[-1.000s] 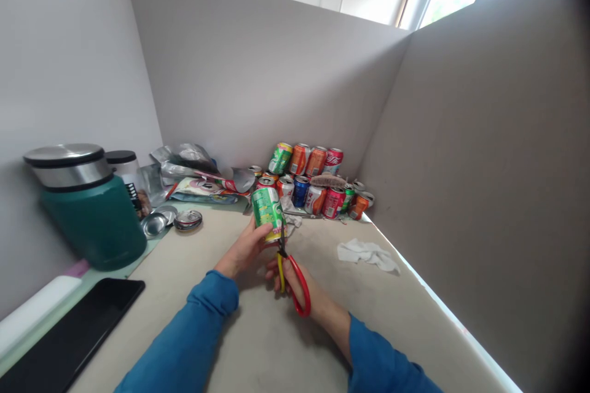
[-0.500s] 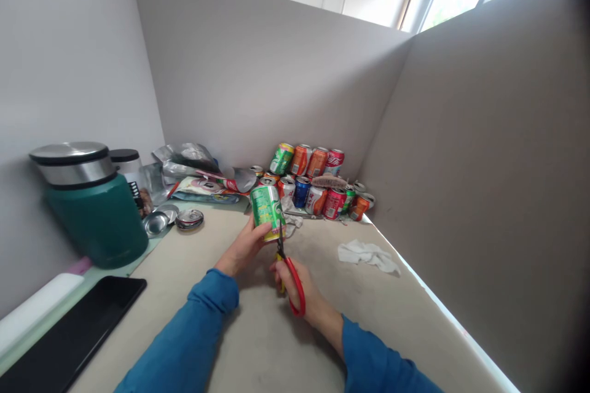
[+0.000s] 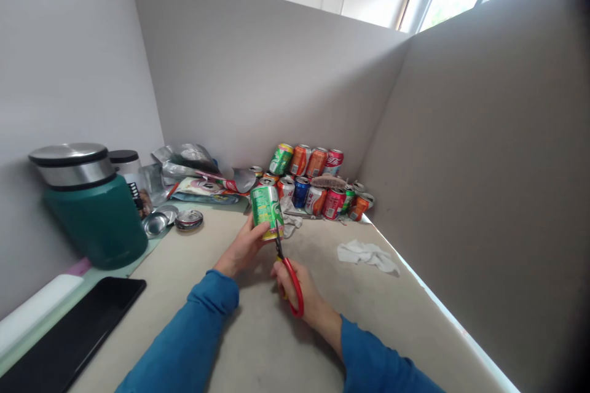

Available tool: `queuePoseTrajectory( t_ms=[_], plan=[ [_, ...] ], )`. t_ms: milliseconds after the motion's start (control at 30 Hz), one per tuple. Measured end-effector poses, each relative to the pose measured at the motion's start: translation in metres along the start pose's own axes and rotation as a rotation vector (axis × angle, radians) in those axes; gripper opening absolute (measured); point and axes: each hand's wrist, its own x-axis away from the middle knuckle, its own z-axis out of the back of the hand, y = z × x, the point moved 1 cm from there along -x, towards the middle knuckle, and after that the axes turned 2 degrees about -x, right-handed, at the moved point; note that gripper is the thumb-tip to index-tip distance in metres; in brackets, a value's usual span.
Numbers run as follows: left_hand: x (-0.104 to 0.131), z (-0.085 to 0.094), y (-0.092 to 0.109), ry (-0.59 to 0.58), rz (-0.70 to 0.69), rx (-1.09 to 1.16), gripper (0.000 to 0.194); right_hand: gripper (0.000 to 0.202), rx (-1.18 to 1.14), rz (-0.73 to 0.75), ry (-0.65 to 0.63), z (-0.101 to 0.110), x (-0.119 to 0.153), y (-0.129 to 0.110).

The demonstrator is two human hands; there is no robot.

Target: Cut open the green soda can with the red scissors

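Observation:
My left hand [image 3: 244,245] is closed around a green and yellow soda can [image 3: 264,206], its thumb across the lower front. The can is held up off the table, tilted slightly. In my right hand [image 3: 297,285] is a pair of scissors [image 3: 294,295] with red and yellow handles and dark blades. The blades point upward and lie against the can's lower right edge. Whether they have cut into the metal there is too small to tell. The far side of the can is hidden.
Soda cans [image 3: 316,199] are stacked at the back. Crumpled white tissue [image 3: 367,256] lies to the right. On the left stand a teal insulated jar [image 3: 99,218], metal can ends [image 3: 188,219], cut metal sheets [image 3: 187,156] and a black tablet-like slab [image 3: 78,331]. Grey partitions [image 3: 271,73] surround the table.
The scissor blades have come closer together, and the handles have drawn in and shifted slightly left and down. The left hand and can stay nearly in place.

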Motion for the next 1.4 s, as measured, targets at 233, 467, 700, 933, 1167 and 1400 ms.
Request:
queuePoseTrajectory(
  t_ms=[233, 467, 700, 933, 1167, 1400],
  plan=[
    [-0.001, 0.003, -0.001, -0.014, 0.017, -0.005, 0.064, 0.056, 0.016, 0.001, -0.007, -0.001, 0.002, -0.006],
    [-0.001, 0.003, 0.0, -0.016, 0.011, 0.02, 0.056, 0.061, -0.008, -0.027, -0.015, -0.002, 0.004, -0.01],
    [-0.003, 0.005, -0.003, 0.012, 0.032, 0.008, 0.046, 0.069, -0.098, -0.073, -0.043, -0.001, -0.001, -0.005],
    [0.0, 0.001, -0.004, 0.012, 0.077, 0.0, 0.036, 0.062, -0.152, 0.042, -0.144, 0.006, -0.005, 0.01],
    [0.0, 0.003, -0.003, -0.001, 0.064, -0.024, 0.04, 0.068, -0.071, 0.085, -0.27, 0.012, -0.004, 0.009],
    [0.002, 0.0, 0.0, -0.029, 0.024, 0.03, 0.057, 0.069, 0.013, 0.078, -0.303, 0.014, 0.0, -0.003]
  ],
)
